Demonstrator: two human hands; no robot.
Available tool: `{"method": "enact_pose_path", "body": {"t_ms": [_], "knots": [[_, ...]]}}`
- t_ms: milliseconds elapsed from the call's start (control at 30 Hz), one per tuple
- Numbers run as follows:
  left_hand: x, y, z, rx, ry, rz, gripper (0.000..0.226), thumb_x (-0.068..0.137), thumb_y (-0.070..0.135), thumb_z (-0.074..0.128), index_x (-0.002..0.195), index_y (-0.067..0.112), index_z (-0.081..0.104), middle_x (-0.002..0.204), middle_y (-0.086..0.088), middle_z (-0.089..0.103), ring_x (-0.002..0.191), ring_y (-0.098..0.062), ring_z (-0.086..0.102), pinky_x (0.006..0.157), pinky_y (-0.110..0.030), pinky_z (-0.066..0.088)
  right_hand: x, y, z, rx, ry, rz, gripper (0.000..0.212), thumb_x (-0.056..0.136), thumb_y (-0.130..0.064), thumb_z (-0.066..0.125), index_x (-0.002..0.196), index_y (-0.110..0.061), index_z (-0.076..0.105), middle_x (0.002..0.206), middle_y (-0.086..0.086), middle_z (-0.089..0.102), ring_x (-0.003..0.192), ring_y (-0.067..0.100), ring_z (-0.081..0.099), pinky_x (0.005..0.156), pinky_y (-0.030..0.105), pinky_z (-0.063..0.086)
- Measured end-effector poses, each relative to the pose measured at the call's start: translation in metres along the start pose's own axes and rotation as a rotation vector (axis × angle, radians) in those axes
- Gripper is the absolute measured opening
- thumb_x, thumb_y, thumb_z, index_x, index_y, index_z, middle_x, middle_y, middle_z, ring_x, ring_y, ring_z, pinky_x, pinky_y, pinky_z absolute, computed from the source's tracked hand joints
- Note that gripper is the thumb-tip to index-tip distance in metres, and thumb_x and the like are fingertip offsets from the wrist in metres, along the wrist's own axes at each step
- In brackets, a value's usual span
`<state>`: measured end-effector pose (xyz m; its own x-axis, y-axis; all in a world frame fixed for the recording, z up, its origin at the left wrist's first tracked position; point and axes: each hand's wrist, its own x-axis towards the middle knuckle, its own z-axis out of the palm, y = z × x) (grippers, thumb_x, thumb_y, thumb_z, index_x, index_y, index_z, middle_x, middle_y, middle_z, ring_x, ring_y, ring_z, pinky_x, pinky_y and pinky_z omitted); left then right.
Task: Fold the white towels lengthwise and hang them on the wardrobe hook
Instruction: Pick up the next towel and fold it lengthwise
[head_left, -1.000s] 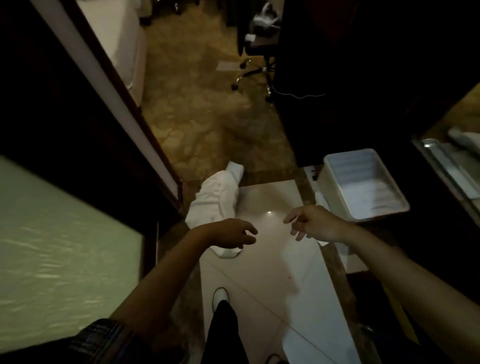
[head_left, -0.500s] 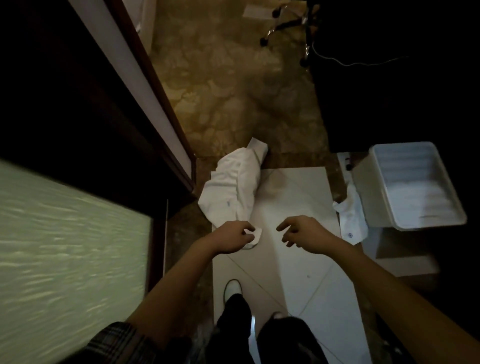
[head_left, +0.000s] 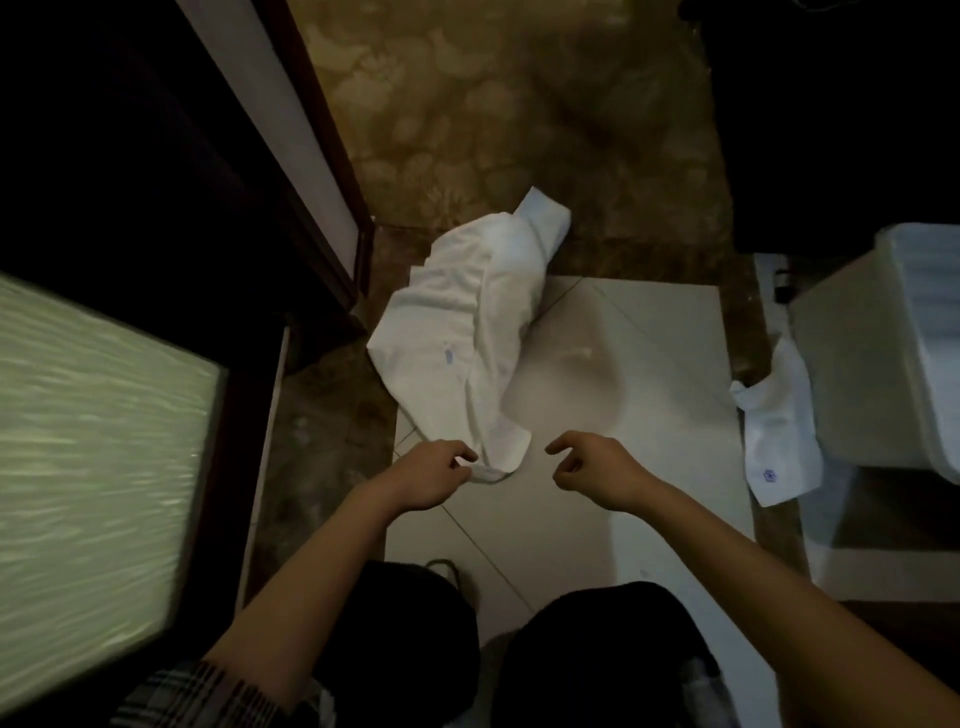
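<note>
A crumpled white towel (head_left: 467, 322) lies on the floor, partly on the white tile (head_left: 649, 364) and partly on the patterned carpet (head_left: 519, 114). My left hand (head_left: 426, 475) reaches down to its near corner and pinches the hem between thumb and fingers. A short way to the right of that corner, my right hand (head_left: 597, 470) hovers with loosely curled fingers and holds nothing. A second white towel (head_left: 779, 447) with a small blue mark lies against the white bin (head_left: 872, 353) at the right. No hook is in view.
A frosted glass panel (head_left: 93, 467) and a dark wooden door frame (head_left: 311, 171) stand close on the left. Dark furniture fills the upper right. My knees in dark trousers (head_left: 415, 639) are bent low at the bottom of the view.
I have crouched lower, so the towel looks larger and nearer. My left hand has reached the towel's near corner and taken hold of it. My right hand stays empty beside it.
</note>
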<state>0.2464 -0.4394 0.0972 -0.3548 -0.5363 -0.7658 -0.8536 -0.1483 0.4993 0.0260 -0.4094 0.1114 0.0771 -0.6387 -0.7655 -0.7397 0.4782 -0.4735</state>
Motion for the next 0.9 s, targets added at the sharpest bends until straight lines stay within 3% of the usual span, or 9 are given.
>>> {"method": "enact_pose_path", "body": {"t_ms": [167,267,400,567,667,767,900], "knots": [[0.080,-0.059,0.028,0.075,0.016,0.004,0.036,0.096,0.026,0.047,0.131,0.017,0.051,0.120,-0.010,0.061,0.095,-0.018,0.058,0.078,-0.024,0.040,0.096,0.052,0.057,-0.038,-0.006,-0.011,0.042,0.085,-0.008,0.063,0.125,-0.013,0.055,0.103,0.004,0.068,0.084,0.013,0.060,0.067,0.018,0.046],[0.122,-0.085,0.040,0.150,0.004,0.008,0.037,0.097,0.027,0.045,0.133,0.018,0.049,0.125,-0.009,0.059,0.108,-0.021,0.057,0.083,-0.025,0.040,0.148,0.079,0.087,-0.055,-0.003,-0.015,0.043,0.084,-0.008,0.066,0.125,-0.013,0.055,0.113,0.007,0.065,0.088,0.014,0.059,0.071,0.019,0.044],[0.166,-0.102,0.039,0.423,-0.168,-0.012,0.042,0.098,0.028,0.044,0.138,0.016,0.043,0.140,-0.008,0.047,0.124,-0.023,0.046,0.098,-0.030,0.036,0.209,0.108,0.123,-0.083,0.002,-0.024,0.046,0.083,-0.011,0.069,0.127,-0.013,0.053,0.120,0.010,0.061,0.101,0.020,0.060,0.073,0.020,0.045],[0.192,-0.103,0.028,0.584,-0.062,-0.005,0.045,0.099,0.029,0.040,0.142,0.017,0.036,0.143,-0.006,0.043,0.127,-0.024,0.043,0.095,-0.031,0.036,0.252,0.135,0.162,-0.083,0.067,-0.088,0.051,0.083,-0.021,0.070,0.129,-0.013,0.050,0.126,0.008,0.058,0.110,0.021,0.057,0.082,0.023,0.043],[0.190,-0.104,0.029,0.648,-0.077,-0.032,0.045,0.100,0.030,0.040,0.142,0.015,0.036,0.142,-0.007,0.043,0.125,-0.024,0.044,0.088,-0.028,0.036,0.258,0.139,0.186,-0.265,0.079,-0.192,0.044,0.084,-0.021,0.066,0.126,-0.014,0.053,0.126,0.008,0.057,0.111,0.023,0.053,0.083,0.026,0.043],[0.182,-0.098,0.030,0.687,-0.112,-0.043,0.047,0.099,0.031,0.042,0.142,0.011,0.037,0.141,-0.008,0.044,0.126,-0.024,0.044,0.094,-0.028,0.036,0.260,0.142,0.211,-0.515,0.200,-0.263,0.033,0.091,-0.021,0.056,0.122,-0.014,0.051,0.121,0.009,0.053,0.108,0.024,0.049,0.084,0.032,0.044],[0.177,-0.090,0.031,0.735,-0.039,0.002,0.049,0.098,0.032,0.046,0.141,0.010,0.037,0.140,-0.008,0.045,0.125,-0.024,0.044,0.094,-0.029,0.036,0.273,0.145,0.220,-0.585,0.354,-0.291,0.014,0.094,-0.017,0.050,0.108,-0.014,0.052,0.114,0.007,0.056,0.099,0.019,0.049,0.080,0.028,0.043]]}}
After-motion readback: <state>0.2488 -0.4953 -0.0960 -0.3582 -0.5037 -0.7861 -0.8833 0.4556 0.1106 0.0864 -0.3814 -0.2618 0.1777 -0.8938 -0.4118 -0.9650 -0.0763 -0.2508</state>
